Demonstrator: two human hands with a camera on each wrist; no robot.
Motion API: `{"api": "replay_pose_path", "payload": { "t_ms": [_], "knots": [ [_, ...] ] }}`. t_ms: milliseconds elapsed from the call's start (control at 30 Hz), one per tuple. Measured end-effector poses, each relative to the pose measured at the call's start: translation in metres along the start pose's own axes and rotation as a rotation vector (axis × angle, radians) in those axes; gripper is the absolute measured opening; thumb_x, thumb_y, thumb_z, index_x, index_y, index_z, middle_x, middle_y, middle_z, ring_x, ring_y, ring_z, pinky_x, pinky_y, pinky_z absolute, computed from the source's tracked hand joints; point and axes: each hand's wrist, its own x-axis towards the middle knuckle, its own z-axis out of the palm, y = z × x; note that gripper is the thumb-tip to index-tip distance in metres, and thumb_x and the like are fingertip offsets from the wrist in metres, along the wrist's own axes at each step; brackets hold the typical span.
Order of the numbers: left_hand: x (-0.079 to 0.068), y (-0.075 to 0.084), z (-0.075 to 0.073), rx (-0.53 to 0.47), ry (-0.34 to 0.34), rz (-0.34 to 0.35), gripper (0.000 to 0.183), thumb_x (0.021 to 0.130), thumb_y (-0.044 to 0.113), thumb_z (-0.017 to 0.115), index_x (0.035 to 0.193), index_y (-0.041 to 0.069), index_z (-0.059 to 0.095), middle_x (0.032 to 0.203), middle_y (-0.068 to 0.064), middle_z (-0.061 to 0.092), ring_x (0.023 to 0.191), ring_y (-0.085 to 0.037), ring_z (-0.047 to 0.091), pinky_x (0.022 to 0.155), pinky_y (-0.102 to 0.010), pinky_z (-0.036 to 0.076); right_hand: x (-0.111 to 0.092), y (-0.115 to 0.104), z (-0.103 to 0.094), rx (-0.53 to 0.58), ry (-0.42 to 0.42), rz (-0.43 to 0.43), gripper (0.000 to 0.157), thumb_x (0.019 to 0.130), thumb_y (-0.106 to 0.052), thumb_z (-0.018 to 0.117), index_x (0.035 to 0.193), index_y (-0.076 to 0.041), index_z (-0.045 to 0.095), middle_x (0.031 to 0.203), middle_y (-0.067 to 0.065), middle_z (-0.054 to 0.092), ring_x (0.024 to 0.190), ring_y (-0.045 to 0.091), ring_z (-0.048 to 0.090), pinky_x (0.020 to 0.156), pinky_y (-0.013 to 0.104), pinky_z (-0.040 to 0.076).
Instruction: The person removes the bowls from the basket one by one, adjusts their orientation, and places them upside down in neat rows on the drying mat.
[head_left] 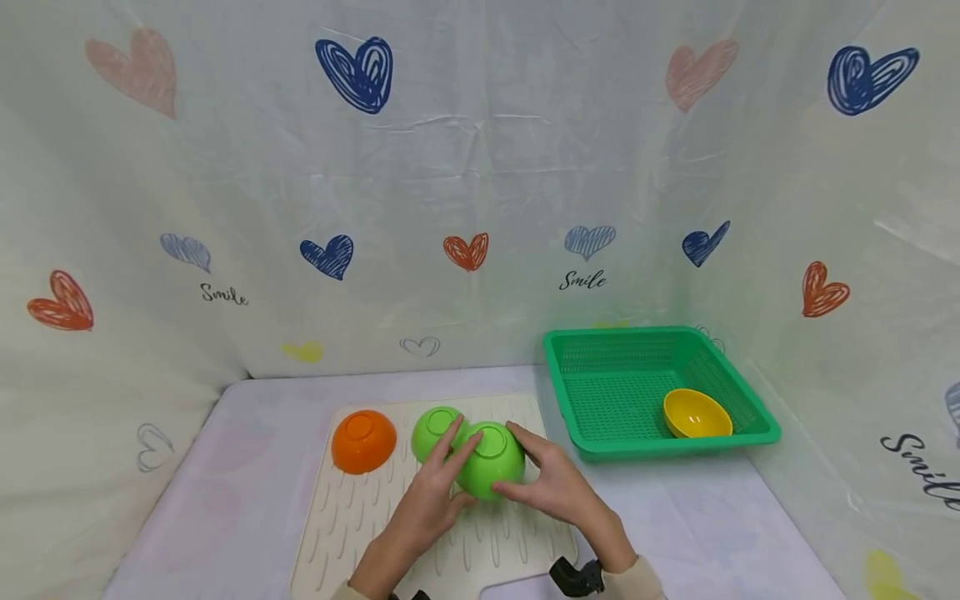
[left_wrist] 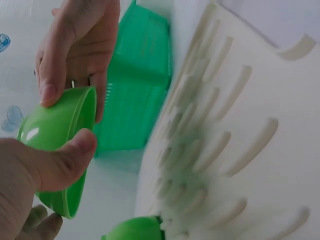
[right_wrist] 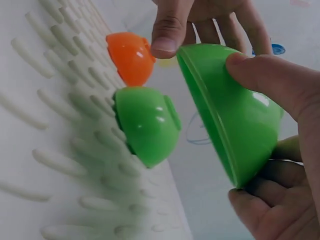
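A green bowl [head_left: 483,475] is held upside down above the cream ridged mat [head_left: 495,542], its rim facing the mat. My left hand [head_left: 429,500] grips it from the left, thumb near the rim and fingers over the far side. From the right, my right hand [head_left: 553,483] holds the same bowl between thumb and fingers. A second green bowl [right_wrist: 145,125] rests upside down on the mat, just beyond my left fingers. To its left lies an orange bowl [head_left: 363,446], also bottom up on the mat.
A green basket [head_left: 592,446] with perforated walls stands at the back right of the table, beside the mat. Inside it a yellow bowl [head_left: 693,417] leans near the front right corner. Heart-printed sheeting [head_left: 480,183] hangs behind the white-covered table [head_left: 247,467].
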Motion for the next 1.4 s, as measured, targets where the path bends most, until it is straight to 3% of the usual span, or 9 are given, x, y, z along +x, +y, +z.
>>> {"api": "replay_pose_path", "payload": {
  "t_ms": [100,200,333,633,733,867,1133,1400],
  "knots": [
    [0.000,0.000,0.007,-0.049,-0.003,-0.113,0.102,0.057,0.004,0.096,0.149,0.002,0.051,0.156,-0.024,0.045,0.137,-0.045,0.052,0.100,-0.043,0.056,-0.004,0.006,0.007,-0.012,0.085,-0.025,0.091,0.079,-0.030,0.091,0.151,0.003,0.047,0.152,0.020,0.052,0.140,0.034,0.052,0.107,0.047,0.050],
    [0.000,-0.001,0.014,-0.088,-0.001,-0.175,0.101,0.058,0.005,0.095,0.148,-0.003,0.050,0.152,-0.025,0.050,0.137,-0.045,0.052,0.106,-0.048,0.050,-0.008,0.013,0.015,-0.033,0.165,-0.062,0.091,0.077,-0.026,0.093,0.148,0.007,0.048,0.148,0.025,0.054,0.135,0.039,0.055,0.102,0.047,0.053],
    [0.004,-0.001,0.022,-0.094,-0.017,-0.202,0.098,0.061,0.004,0.094,0.147,-0.007,0.049,0.151,-0.026,0.051,0.138,-0.044,0.051,0.111,-0.050,0.045,-0.011,0.020,0.020,-0.052,0.225,-0.086,0.093,0.075,-0.023,0.093,0.147,0.011,0.046,0.148,0.029,0.052,0.133,0.042,0.056,0.099,0.048,0.054],
    [0.022,0.001,0.036,-0.141,-0.087,-0.229,0.096,0.067,-0.012,0.086,0.151,-0.009,0.042,0.157,-0.027,0.042,0.145,-0.042,0.043,0.111,-0.047,0.045,-0.010,0.035,0.015,-0.127,0.237,-0.100,0.092,0.072,-0.008,0.091,0.148,0.013,0.043,0.150,0.035,0.046,0.136,0.045,0.051,0.103,0.049,0.051],
    [0.025,-0.001,0.042,-0.142,-0.111,-0.245,0.093,0.071,-0.011,0.084,0.152,-0.010,0.039,0.158,-0.028,0.039,0.146,-0.041,0.041,0.112,-0.047,0.044,-0.008,0.040,0.016,-0.133,0.280,-0.081,0.092,0.070,-0.007,0.091,0.146,0.015,0.044,0.148,0.035,0.048,0.134,0.045,0.053,0.101,0.047,0.052],
    [0.026,-0.005,0.049,-0.128,-0.094,-0.292,0.088,0.076,-0.004,0.083,0.151,-0.013,0.039,0.155,-0.032,0.041,0.144,-0.042,0.044,0.112,-0.048,0.044,-0.004,0.047,0.019,-0.143,0.320,-0.070,0.090,0.070,-0.007,0.091,0.143,0.018,0.045,0.145,0.037,0.050,0.132,0.047,0.054,0.098,0.046,0.054],
    [0.036,-0.007,0.057,-0.137,-0.064,-0.325,0.089,0.072,0.001,0.088,0.146,-0.018,0.042,0.149,-0.039,0.043,0.139,-0.048,0.046,0.109,-0.050,0.046,0.002,0.052,0.022,-0.192,0.319,0.008,0.090,0.074,-0.015,0.090,0.145,0.016,0.045,0.146,0.037,0.049,0.131,0.045,0.056,0.098,0.044,0.055],
    [0.048,-0.010,0.067,-0.100,-0.040,-0.387,0.086,0.067,-0.001,0.091,0.141,-0.018,0.049,0.143,-0.038,0.051,0.132,-0.048,0.055,0.103,-0.047,0.052,0.010,0.058,0.018,-0.176,0.227,0.074,0.084,0.080,0.001,0.083,0.150,0.016,0.037,0.152,0.036,0.042,0.140,0.045,0.047,0.110,0.051,0.045]
  ]
}}
